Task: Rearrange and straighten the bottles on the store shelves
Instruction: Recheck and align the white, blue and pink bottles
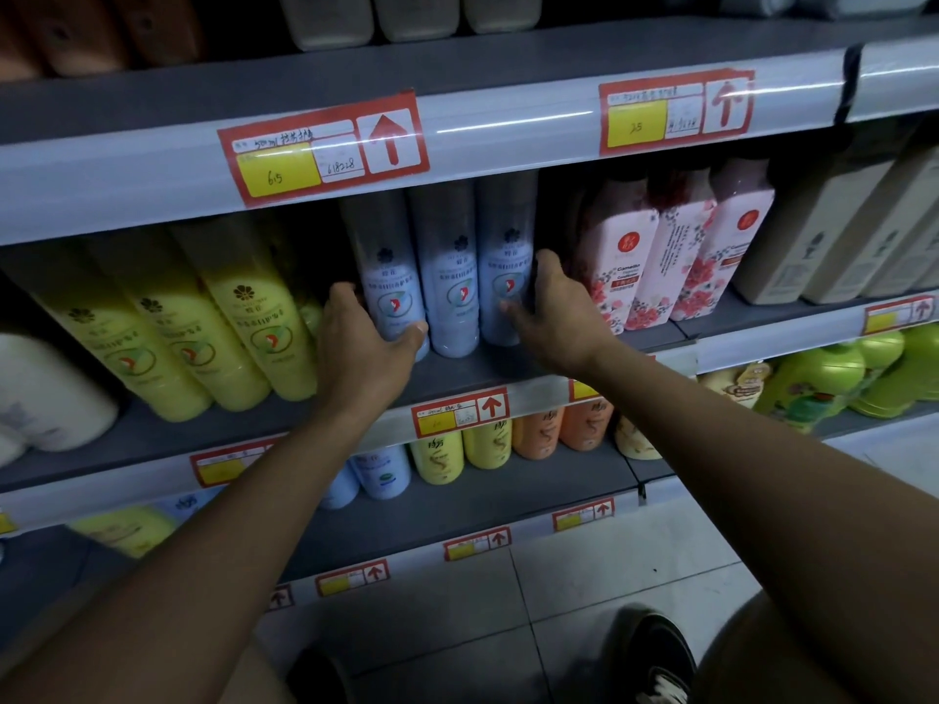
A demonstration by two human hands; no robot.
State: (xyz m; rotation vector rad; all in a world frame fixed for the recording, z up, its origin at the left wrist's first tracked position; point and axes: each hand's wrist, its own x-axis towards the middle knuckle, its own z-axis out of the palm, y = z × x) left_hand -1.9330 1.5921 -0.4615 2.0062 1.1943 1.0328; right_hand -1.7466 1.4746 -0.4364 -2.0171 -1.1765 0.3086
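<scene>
Left hand [366, 343] grips the leftmost blue bottle [391, 276], right hand [559, 312] the rightmost blue bottle [503, 256]; the upright row stands between them.

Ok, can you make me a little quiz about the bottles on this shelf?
1. True or false: the left hand is holding a shopping basket.
2. How many blue bottles stand side by side at the front? A two, B three, C five.
3. Fill in: the flowered bottles just past the right hand are mostly ___.

Key: 1 false, it holds a blue bottle; 2 B; 3 pink.
</scene>
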